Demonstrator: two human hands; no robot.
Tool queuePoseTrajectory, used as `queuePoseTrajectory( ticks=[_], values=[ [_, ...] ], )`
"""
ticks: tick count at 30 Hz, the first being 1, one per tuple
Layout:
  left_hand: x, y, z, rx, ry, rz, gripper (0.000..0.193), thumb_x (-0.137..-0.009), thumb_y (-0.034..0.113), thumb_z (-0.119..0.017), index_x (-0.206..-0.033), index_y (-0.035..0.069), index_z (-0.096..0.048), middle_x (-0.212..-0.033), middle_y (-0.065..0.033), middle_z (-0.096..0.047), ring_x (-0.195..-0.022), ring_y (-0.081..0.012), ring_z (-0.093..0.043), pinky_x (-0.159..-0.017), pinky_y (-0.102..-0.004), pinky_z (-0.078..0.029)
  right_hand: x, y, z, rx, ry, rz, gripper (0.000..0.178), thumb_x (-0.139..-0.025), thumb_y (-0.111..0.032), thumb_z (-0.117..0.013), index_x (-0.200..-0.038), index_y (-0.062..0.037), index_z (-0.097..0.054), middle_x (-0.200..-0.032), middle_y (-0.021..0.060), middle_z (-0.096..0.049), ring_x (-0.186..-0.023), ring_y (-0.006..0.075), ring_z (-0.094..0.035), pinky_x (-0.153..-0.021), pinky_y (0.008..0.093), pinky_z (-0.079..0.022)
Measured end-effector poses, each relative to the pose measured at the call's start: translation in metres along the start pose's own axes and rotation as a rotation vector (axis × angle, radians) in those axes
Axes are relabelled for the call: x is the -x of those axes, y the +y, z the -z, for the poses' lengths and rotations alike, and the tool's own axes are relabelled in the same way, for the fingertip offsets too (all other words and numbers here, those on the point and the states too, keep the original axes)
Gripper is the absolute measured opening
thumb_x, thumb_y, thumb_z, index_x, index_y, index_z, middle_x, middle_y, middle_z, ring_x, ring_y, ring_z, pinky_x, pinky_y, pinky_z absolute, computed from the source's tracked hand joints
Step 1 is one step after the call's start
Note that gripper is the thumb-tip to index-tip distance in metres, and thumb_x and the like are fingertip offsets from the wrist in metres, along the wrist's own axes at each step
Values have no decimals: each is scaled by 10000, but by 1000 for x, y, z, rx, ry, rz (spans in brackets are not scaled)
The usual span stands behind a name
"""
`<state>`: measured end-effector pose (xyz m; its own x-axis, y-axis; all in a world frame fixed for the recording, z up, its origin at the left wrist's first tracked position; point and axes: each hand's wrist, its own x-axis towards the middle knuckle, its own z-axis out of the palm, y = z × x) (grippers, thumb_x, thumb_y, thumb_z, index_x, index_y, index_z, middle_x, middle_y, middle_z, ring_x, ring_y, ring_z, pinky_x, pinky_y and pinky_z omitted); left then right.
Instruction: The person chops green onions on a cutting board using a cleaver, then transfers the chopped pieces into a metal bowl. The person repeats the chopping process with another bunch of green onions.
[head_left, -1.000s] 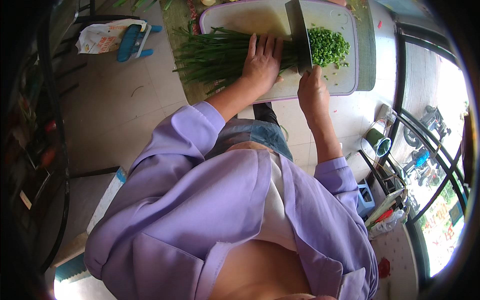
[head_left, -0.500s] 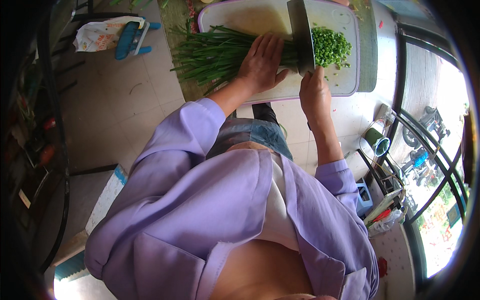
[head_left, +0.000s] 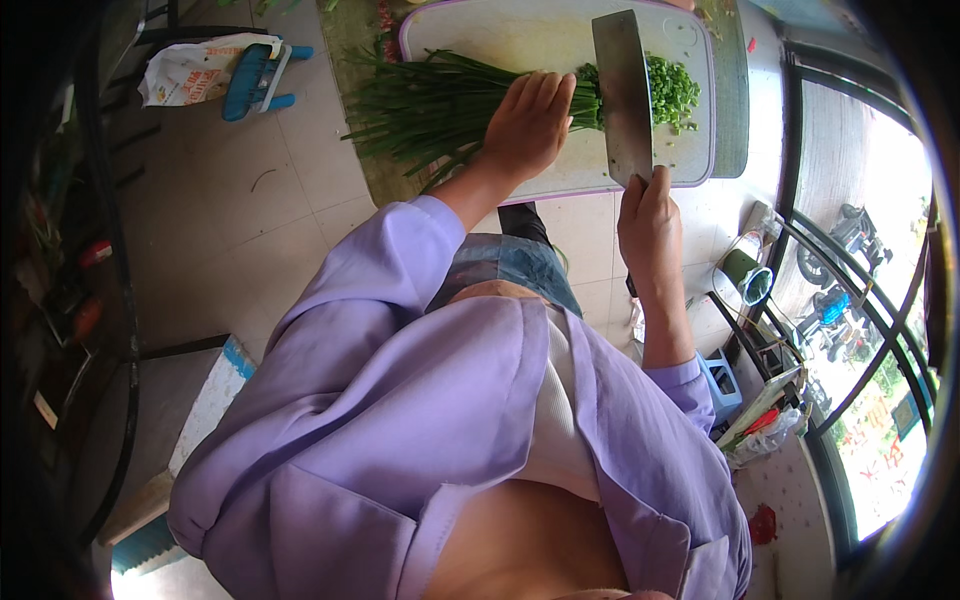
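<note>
Cleaver [head_left: 624, 95] has shifted toward 4 o'clock, right hand [head_left: 652, 215] clenched around its handle, suggesting a lull between strokes, while left hand [head_left: 530, 125] grips green stalks [head_left: 430, 105] at the blade's 9 o'clock, chopped pieces [head_left: 676, 95] at 3 on the cutting board [head_left: 560, 180].

The head camera looks steeply down across the nearby purple jacket [head_left: 420, 370]. Left hand [head_left: 527, 125] and right hand [head_left: 652, 218] appear farther off, toward the top.

Far left, I see a crumpled white bag [head_left: 188, 76] beside a blue plastic stool [head_left: 243, 84]; right, a green cylindrical bucket [head_left: 741, 267].
</note>
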<state>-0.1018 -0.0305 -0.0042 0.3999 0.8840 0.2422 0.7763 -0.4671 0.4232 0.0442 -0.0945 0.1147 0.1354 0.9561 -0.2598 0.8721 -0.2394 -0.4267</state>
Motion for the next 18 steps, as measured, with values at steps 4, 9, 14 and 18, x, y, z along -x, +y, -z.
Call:
queuePoseTrajectory(
  ticks=[4,9,14,18],
  values=[
    [0,-1,0,-2,39,-15,488,-809,219,-544,-1233,7,-426,-1155,-122,-470,-1126,-269,-426,-1006,-381,-306,3,-1,-7,5,-13,4,134,-899,-113,-446,-898,-6,-365,-582,247,-548,-558,454,-545,-486,514,-421],
    [-1,0,1,7,-13,12,494,-809,221,-546,-1238,5,-427,-1158,-124,-475,-1128,-272,-426,-1010,-379,-302,-2,-2,-13,59,-48,3,133,-894,-110,-444,-908,-7,-361,-586,252,-549,-564,454,-550,-487,512,-428],
    [3,-4,-5,-58,-46,-1,480,-837,242,-512,-1244,-1,-444,-1202,-139,-486,-1166,-270,-414,-1039,-369,-274,-15,0,-19,74,-102,-18,142,-893,-117,-434,-929,-3,-357,-621,274,-556,-599,466,-551,-521,528,-432],
    [3,-1,-4,-87,-67,-7,490,-846,275,-496,-1252,5,-449,-1223,-141,-486,-1178,-274,-411,-1049,-377,-262,-26,2,-49,122,-15,-74,148,-902,-149,-437,-924,-15,-377,-639,286,-557,-611,478,-538,-530,530,-431]
  ],
)
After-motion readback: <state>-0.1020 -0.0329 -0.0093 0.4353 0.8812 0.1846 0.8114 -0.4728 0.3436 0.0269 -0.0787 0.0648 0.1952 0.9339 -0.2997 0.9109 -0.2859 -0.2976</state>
